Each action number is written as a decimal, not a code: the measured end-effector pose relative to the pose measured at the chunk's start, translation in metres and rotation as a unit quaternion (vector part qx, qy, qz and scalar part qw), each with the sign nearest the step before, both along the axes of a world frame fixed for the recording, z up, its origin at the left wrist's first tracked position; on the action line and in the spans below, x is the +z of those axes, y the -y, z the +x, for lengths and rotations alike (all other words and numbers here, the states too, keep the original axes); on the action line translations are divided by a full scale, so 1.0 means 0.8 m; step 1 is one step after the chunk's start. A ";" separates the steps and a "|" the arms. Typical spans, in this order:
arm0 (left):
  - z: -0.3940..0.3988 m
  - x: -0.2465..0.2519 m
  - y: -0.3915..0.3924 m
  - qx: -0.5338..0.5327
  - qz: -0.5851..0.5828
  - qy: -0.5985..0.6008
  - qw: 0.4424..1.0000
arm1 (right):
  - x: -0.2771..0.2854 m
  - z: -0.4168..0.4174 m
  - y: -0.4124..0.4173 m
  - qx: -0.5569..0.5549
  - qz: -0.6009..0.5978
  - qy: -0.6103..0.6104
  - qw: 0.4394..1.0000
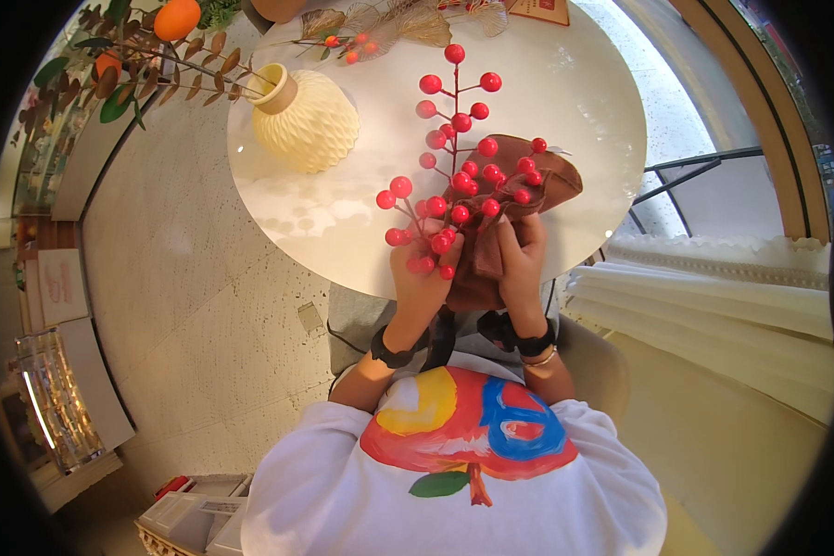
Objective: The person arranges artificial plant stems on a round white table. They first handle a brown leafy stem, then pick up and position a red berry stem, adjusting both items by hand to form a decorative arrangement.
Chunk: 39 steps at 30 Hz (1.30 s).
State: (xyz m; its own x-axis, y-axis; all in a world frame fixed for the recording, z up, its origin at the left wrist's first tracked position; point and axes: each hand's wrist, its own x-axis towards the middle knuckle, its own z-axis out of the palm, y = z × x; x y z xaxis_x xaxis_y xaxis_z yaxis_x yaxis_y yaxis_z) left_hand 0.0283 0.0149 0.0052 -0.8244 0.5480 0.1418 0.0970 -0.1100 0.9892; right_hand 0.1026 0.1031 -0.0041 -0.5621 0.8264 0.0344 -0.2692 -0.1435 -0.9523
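A branching spray of artificial red berries [461, 123] rises over the table from my left hand [424, 267], whose fingers close on its lower stems. My right hand [523, 254] pinches a folded brown cloth [488, 258] against the berry twigs. The cloth spreads beyond my right fingers onto the tabletop, and a small white tag [560, 151] shows at its far edge. Another part hangs between my wrists at the table's near edge. Berries cover some of my left fingers.
A round white table [389, 139] lies before me. On its left a ribbed cream vase [306, 121] leans over, holding a branch with orange fruit [176, 19]. Dried leaf sprigs [417, 24] lie at the far edge. White curtains [702, 299] hang at the right.
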 end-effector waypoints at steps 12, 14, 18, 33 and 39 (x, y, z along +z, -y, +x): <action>0.002 0.003 -0.001 -0.011 0.010 0.004 1.000 | 0.011 -0.002 0.000 0.002 -0.023 -0.046 0.999; 0.003 0.005 -0.002 -0.008 0.004 -0.004 1.000 | 0.011 -0.001 0.001 -0.003 -0.036 -0.049 0.998; 0.003 -0.001 0.001 -0.005 -0.014 -0.009 1.000 | 0.010 -0.002 0.001 -0.008 -0.042 -0.055 0.998; 0.009 -0.016 0.004 0.025 0.025 -0.019 0.999 | 0.010 0.002 0.002 -0.020 -0.044 -0.077 0.996; 0.007 -0.016 0.006 0.021 0.014 -0.052 0.998 | 0.014 0.000 0.005 -0.044 -0.047 -0.083 0.994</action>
